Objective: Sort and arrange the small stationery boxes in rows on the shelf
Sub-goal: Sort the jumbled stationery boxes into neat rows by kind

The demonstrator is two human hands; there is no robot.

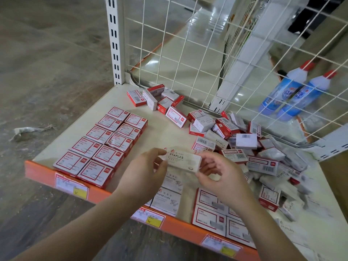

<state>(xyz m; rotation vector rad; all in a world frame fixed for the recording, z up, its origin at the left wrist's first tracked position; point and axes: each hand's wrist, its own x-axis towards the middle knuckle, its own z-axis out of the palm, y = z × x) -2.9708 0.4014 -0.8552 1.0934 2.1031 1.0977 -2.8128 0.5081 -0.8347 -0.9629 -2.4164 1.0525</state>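
A white staples box (179, 161) is pinched at both ends by the fingers of the left hand (145, 172) and right hand (219, 173), above the shelf (165, 129), between tidy rows (105, 146) and a loose heap (250, 147).

Both forearms run out of view at the bottom edge. The left hand (146, 171) covers the left end of the white staples box (181, 161); the right hand (219, 173) covers its right end. Beneath the hands, the paper clip boxes (166, 201) near the shelf's (165, 129) front edge are partly hidden. Print on the price labels (72, 186) is too small to read. The loose pile (263, 153) toward the shelf's right edge is blurred. The bottles (293, 91) behind the wire grid (188, 53) are blurred.
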